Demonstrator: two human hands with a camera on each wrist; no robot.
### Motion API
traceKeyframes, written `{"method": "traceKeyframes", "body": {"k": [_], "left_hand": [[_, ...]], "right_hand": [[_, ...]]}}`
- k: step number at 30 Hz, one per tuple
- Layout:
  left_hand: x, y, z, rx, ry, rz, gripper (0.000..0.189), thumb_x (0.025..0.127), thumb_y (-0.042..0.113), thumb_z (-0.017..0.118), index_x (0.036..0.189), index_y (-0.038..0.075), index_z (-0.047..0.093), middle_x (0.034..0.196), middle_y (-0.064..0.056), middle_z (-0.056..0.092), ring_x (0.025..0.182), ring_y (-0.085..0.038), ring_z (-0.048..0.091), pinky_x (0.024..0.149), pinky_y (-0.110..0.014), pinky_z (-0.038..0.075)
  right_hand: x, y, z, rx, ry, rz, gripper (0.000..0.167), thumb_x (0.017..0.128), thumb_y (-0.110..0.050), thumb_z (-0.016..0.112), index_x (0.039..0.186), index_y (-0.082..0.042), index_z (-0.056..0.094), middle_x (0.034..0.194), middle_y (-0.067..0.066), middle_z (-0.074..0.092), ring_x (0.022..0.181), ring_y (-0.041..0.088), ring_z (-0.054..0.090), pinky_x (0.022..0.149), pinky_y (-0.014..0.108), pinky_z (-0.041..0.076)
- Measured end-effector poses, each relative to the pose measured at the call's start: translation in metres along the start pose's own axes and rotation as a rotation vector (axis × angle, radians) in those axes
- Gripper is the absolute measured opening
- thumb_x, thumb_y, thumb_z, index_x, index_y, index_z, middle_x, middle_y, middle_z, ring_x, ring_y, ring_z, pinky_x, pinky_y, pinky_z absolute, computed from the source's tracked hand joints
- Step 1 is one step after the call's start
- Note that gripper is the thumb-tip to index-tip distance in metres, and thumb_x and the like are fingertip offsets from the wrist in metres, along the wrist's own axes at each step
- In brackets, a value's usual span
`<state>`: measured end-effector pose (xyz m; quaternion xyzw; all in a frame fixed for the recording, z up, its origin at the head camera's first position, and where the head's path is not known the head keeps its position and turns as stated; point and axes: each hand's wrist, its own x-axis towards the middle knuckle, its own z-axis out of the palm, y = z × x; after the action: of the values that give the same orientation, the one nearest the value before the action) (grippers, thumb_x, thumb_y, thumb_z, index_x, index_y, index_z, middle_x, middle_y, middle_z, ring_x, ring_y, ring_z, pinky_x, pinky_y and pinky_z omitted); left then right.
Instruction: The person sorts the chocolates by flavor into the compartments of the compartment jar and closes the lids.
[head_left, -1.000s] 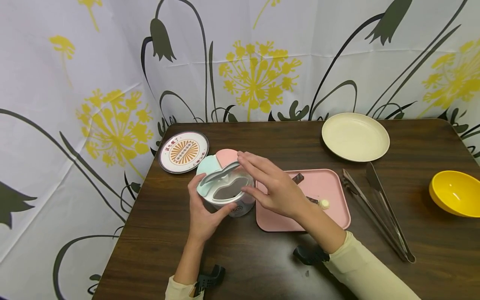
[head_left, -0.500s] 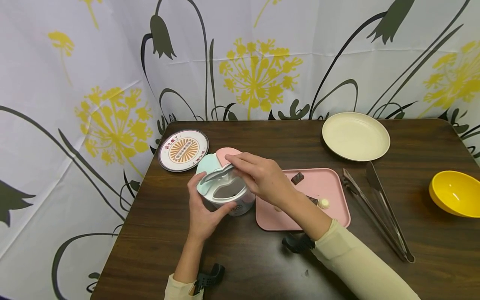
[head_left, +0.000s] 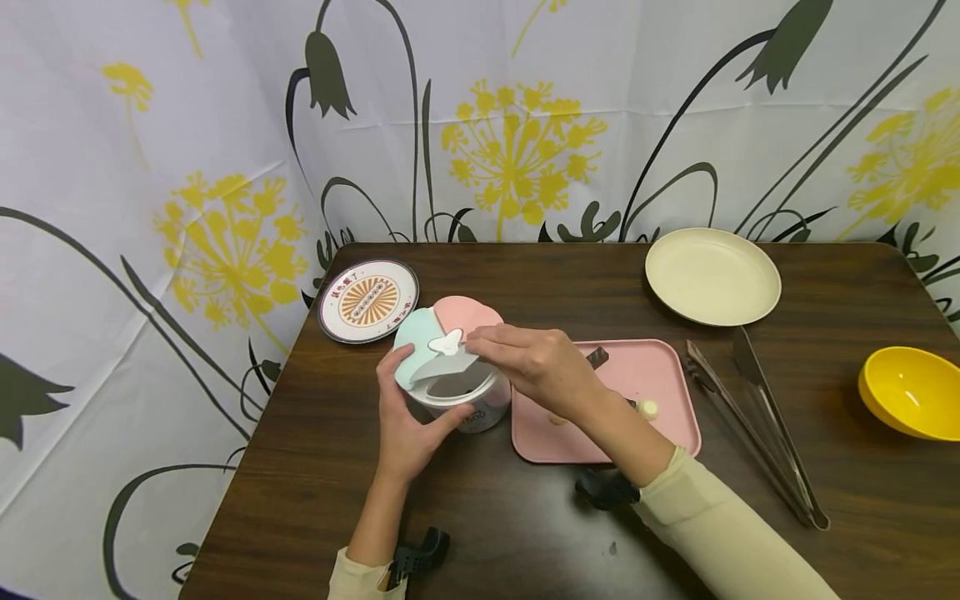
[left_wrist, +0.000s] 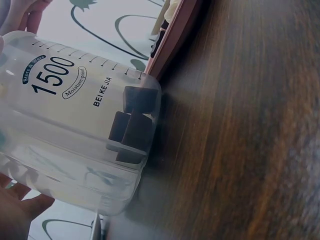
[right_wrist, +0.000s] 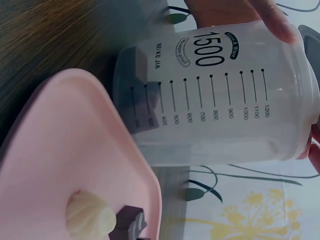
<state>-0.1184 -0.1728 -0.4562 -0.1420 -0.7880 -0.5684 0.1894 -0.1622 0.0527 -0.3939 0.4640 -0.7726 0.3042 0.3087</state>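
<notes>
My left hand (head_left: 407,429) grips a clear plastic storage canister (head_left: 486,408) marked 1500, fingers on its far left side and thumb across the front. On its lid are mint and pink (head_left: 467,313) sections. A hinged lid flap (head_left: 444,365) stands partly lifted above the opening. My right hand (head_left: 543,365) touches the flap's right edge with fairly straight fingers; its thumb is hidden. Several dark blocks, like chocolate pieces (left_wrist: 132,135), lie at the canister's bottom. Right of it, a pink tray (head_left: 660,375) bears a pale swirled piece (right_wrist: 90,215) and dark pieces (right_wrist: 129,222).
Behind the canister on the left lies a patterned plate (head_left: 367,302). A cream plate (head_left: 712,277) stands at the back right. Metal tongs (head_left: 772,450) rest beside the tray, and a yellow bowl (head_left: 911,392) sits at the far right.
The flap has swung from standing up down toward the opening, showing its white butterfly-shaped tab. My right hand has shifted left and over the lid. The left hand holds its place.
</notes>
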Motion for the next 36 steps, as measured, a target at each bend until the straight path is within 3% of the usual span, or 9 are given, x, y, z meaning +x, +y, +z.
{"method": "traceKeyframes", "body": {"k": [6,16,29,36], "left_hand": [[0.001,0.000,0.000,0.007,0.005,-0.006,0.099,0.066,0.013,0.091,0.144,0.020,0.031,0.148,0.002,0.034,0.135,-0.021,0.035,0.108,-0.050,0.027],[0.000,0.001,-0.002,0.011,-0.005,-0.015,0.102,0.063,0.007,0.091,0.145,0.014,0.030,0.150,-0.001,0.033,0.138,-0.022,0.031,0.110,-0.049,0.024],[-0.001,0.001,-0.001,0.016,-0.004,-0.009,0.099,0.066,0.012,0.090,0.145,0.017,0.030,0.149,0.000,0.033,0.137,-0.022,0.032,0.109,-0.050,0.025],[0.000,0.005,-0.001,0.017,-0.002,-0.021,0.101,0.064,0.004,0.089,0.145,0.010,0.029,0.149,-0.006,0.033,0.136,-0.023,0.032,0.109,-0.049,0.026]], "right_hand": [[-0.008,0.003,-0.004,0.030,-0.045,-0.035,0.037,0.085,0.002,0.072,0.120,-0.009,0.070,0.124,0.006,0.067,0.117,0.017,0.061,0.094,0.032,0.050],[-0.016,0.002,-0.007,0.023,-0.110,-0.072,0.042,0.087,0.008,0.066,0.126,-0.007,0.066,0.131,0.007,0.063,0.124,0.019,0.057,0.103,0.032,0.042],[-0.019,0.000,-0.007,-0.026,-0.131,-0.098,0.043,0.085,0.009,0.064,0.126,-0.006,0.067,0.131,0.006,0.063,0.125,0.019,0.055,0.104,0.032,0.041],[-0.018,-0.003,-0.006,-0.013,-0.131,-0.098,0.038,0.085,0.001,0.068,0.123,-0.002,0.068,0.130,0.010,0.062,0.127,0.023,0.054,0.105,0.035,0.040]]}}
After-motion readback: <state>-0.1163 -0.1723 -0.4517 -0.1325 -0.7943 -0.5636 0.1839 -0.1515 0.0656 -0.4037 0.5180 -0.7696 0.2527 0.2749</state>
